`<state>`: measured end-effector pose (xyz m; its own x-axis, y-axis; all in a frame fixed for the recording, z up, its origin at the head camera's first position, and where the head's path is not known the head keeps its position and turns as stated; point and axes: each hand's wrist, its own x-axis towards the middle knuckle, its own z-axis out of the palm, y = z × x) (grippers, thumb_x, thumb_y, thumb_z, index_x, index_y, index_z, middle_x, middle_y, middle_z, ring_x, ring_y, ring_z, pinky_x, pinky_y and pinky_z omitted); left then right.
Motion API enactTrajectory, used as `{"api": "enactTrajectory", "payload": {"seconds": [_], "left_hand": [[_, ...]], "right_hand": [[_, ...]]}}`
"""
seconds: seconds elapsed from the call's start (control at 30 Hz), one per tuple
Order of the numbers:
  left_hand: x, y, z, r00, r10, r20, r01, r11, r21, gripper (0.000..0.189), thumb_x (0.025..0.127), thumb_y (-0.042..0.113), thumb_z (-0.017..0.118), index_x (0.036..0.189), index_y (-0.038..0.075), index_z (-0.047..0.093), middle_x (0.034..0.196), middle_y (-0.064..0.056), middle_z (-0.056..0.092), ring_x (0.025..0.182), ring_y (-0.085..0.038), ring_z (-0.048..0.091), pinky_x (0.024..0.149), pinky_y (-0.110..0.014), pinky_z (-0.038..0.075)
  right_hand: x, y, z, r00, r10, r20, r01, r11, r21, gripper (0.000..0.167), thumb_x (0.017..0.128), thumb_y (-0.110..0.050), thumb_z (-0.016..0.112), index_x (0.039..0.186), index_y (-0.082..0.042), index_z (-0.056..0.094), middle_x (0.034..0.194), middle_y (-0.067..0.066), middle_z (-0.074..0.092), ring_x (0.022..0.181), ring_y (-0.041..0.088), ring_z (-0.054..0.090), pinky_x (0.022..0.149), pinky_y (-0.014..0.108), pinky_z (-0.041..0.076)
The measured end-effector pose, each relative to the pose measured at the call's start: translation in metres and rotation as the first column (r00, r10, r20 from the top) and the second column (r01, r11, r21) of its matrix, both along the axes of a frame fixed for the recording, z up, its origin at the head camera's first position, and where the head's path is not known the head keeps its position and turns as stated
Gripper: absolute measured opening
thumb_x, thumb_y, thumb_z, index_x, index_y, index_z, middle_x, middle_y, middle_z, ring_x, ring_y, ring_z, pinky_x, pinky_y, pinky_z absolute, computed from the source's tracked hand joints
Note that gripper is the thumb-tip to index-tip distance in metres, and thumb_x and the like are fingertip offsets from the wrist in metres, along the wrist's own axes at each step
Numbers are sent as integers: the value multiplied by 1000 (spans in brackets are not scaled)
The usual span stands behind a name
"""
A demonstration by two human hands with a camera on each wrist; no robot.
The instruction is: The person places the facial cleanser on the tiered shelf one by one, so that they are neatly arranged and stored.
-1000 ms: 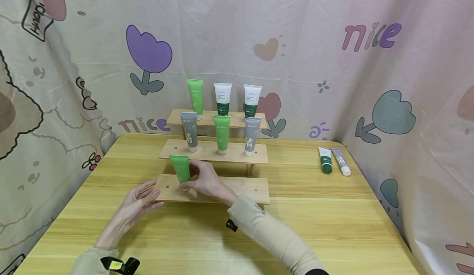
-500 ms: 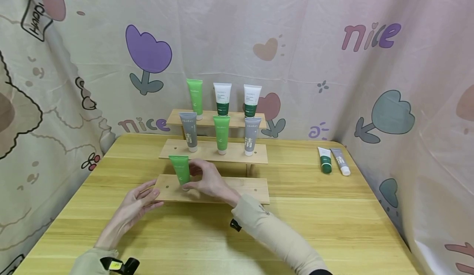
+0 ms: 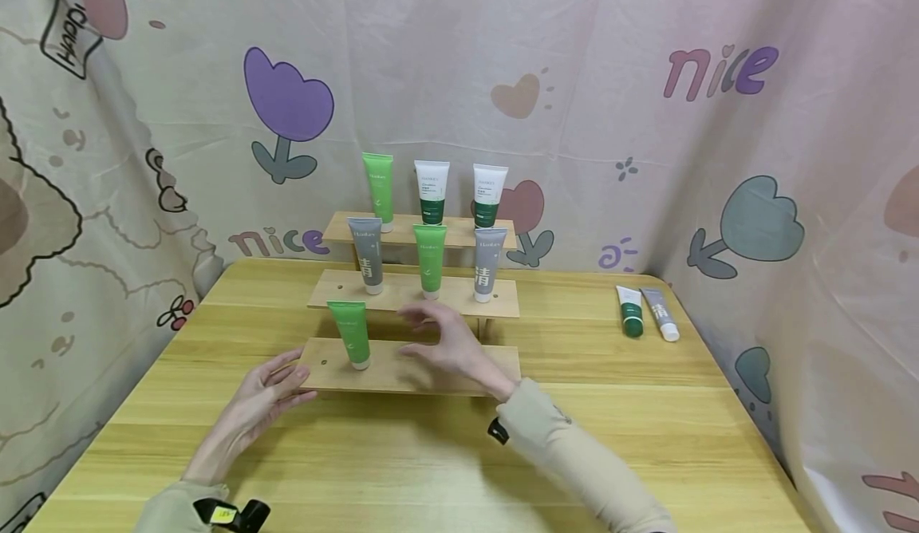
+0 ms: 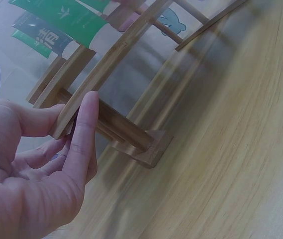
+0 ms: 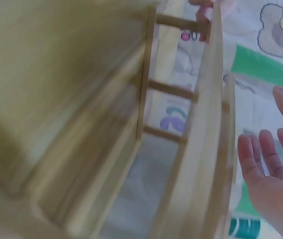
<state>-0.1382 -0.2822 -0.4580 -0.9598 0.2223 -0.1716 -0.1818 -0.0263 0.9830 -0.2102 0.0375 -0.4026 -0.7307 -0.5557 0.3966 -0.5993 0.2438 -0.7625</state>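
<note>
My left hand [image 3: 266, 393] holds the left end of the lowest board [image 3: 395, 377] of a three-step wooden display stand. In the left wrist view, the thumb and fingers of that hand [image 4: 37, 164] pinch the board's end [image 4: 106, 69] from both sides. A green squeeze tube [image 3: 352, 332] stands cap-down on the left of this board, touched by neither hand. To its right, my right hand [image 3: 455, 345] hovers over the board with loosely bent fingers, holding nothing. The right wrist view also shows this hand [image 5: 275, 194] apart from the stand.
On the middle board [image 3: 395, 300] stand a dark grey tube [image 3: 368, 254], a green tube [image 3: 431, 258] and a light grey tube [image 3: 488, 262]. Another green tube [image 3: 379, 190] and two white-and-green tubes [image 3: 432, 190] occupy the top board. Two tubes [image 3: 631, 311] lie on the table at right.
My right hand has let go of the green tube on the lowest board and moved right. The tube stays upright there. My left hand has kept its place.
</note>
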Motion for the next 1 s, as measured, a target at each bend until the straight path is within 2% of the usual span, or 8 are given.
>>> {"api": "enactTrajectory", "payload": {"seconds": [0.2, 0.43, 0.6, 0.7, 0.93, 1.0], "left_hand": [[0, 0, 0, 1000, 1, 1, -1, 1000, 0, 77, 108, 15, 47, 157, -8, -7, 162, -37, -5, 103, 6, 63, 94, -18, 60], [0, 0, 0, 1000, 3, 11, -3, 1000, -11, 77, 108, 15, 47, 158, -7, -7, 163, -37, -5, 103, 5, 63, 95, -19, 60], [0, 0, 0, 1000, 7, 17, -7, 1000, -14, 77, 108, 15, 47, 158, -6, -7, 163, -36, -5, 102, 4, 63, 95, -19, 60], [0, 0, 1, 1000, 7, 18, -7, 1000, -17, 77, 108, 15, 47, 158, -6, -7, 163, -36, -5, 102, 4, 63, 95, -19, 60], [0, 0, 1, 1000, 15, 25, -14, 1000, -25, 77, 108, 15, 48, 158, -6, -6, 163, -37, -2, 101, 3, 64, 95, -19, 60], [0, 0, 1, 1000, 15, 26, -14, 1000, -28, 77, 108, 15, 48, 158, -6, -6, 163, -37, -3, 101, 5, 63, 95, -19, 60]], "right_hand": [[-1, 38, 2, 994, -87, -65, 84, 995, -52, 42, 82, 0, 81, 121, 3, 65, 114, 24, 69, 100, 38, 66, 93, 36, 64], [-7, 82, 0, 973, -195, -120, 177, 973, -147, 33, 81, 6, 78, 112, 6, 68, 93, 21, 69, 79, 18, 65, 72, 24, 64], [-13, 112, -4, 949, -273, -158, 239, 950, -201, 31, 81, 9, 77, 110, 10, 67, 90, 22, 69, 79, 11, 63, 71, 20, 63], [-20, 130, -8, 923, -344, -175, 306, 928, -211, 30, 81, 9, 78, 109, 10, 68, 89, 22, 69, 79, 10, 62, 70, 16, 61], [-28, 166, -13, 842, -507, -186, 472, 858, -202, 25, 81, 14, 74, 105, 14, 67, 88, 28, 69, 77, 15, 62, 67, 17, 61], [-31, 177, -16, 819, -543, -185, 509, 837, -200, 25, 82, 14, 74, 106, 15, 67, 87, 29, 68, 77, 17, 61, 66, 14, 59]]}}
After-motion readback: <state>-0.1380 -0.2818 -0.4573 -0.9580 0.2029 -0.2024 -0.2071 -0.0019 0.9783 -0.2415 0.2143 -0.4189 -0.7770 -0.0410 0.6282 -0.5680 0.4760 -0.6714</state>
